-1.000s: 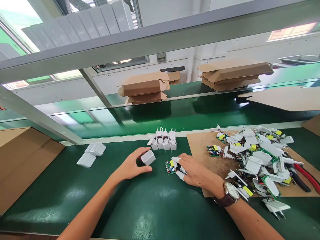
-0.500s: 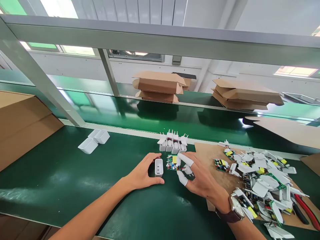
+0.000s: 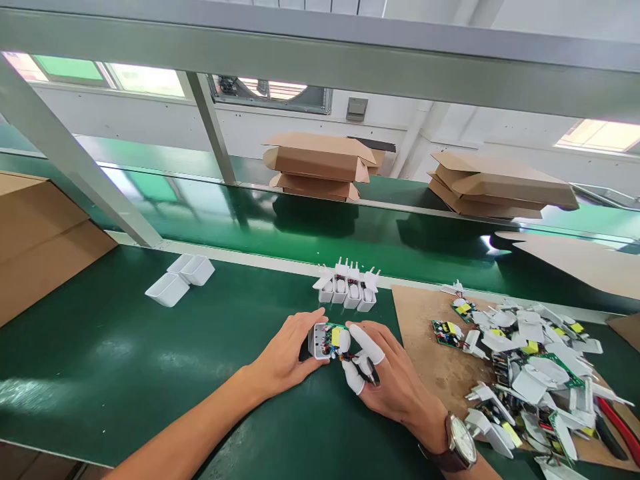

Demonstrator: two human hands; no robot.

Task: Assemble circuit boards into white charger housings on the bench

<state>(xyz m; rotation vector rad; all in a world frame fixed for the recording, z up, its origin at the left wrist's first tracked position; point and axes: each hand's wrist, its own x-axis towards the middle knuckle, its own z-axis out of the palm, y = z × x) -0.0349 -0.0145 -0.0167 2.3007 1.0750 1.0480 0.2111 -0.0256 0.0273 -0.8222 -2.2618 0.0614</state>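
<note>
My left hand (image 3: 293, 350) is closed around a small white charger case (image 3: 316, 341) resting on the green bench, its open end turned toward the right. Between the covered thumb and finger of my right hand (image 3: 377, 363) is a green circuit board (image 3: 334, 340) with a yellow block and a white wired plug cover at its right end. The board's left edge meets the case's opening; how deep it sits inside I cannot tell. Just behind both hands stand several white charger cases (image 3: 347, 290) in a row, with plug pins pointing up.
A heap of circuit boards with white covers (image 3: 535, 367) lies on a cardboard sheet (image 3: 420, 333) at right, beside red-and-black pliers (image 3: 617, 427). White empty cases (image 3: 170, 288) lie at left near a cardboard box (image 3: 45, 233). Flattened cartons (image 3: 315, 163) are stacked on the back shelf.
My right hand has brought the circuit board left against the case. The case has turned from showing its slotted end to having its opening face the board. The view has tilted down slightly.
</note>
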